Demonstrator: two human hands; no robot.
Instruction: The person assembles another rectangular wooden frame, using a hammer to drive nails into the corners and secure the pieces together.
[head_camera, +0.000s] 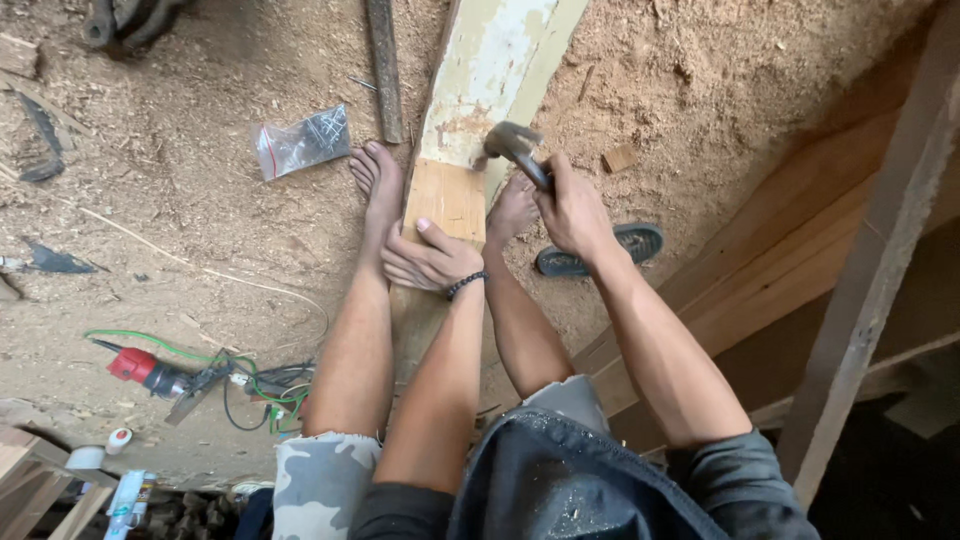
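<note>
Lying lengthwise between the person's bare legs, the wooden plank (445, 200) runs away from the body, its near bare-wood part under the left hand (428, 258) and its far part, coated in worn pale paint, stretching on past the top edge of the view. The left grip is spread flat, palm down on the plank, fingers released and thumb pointing forward; a dark beaded bracelet (466, 285) circles that wrist. Just beyond and to the right of it, the right hand (572, 212) is clenched around the handle of a hammer (515, 150), whose metal head sits over the plank where bare wood meets paint. Whether the head touches the wood cannot be told, and no nail can be made out beneath it. The handle is mostly hidden inside the fist. The lower stretch of the plank is covered by the left forearm. Right of the right grip a dark sandal (610, 248) lies on the sawdust floor (200, 220). Left of the left grip lie a clear bag of nails (300, 142) and, nearer the body, a red power tool (150, 372) with a green cable.
</note>
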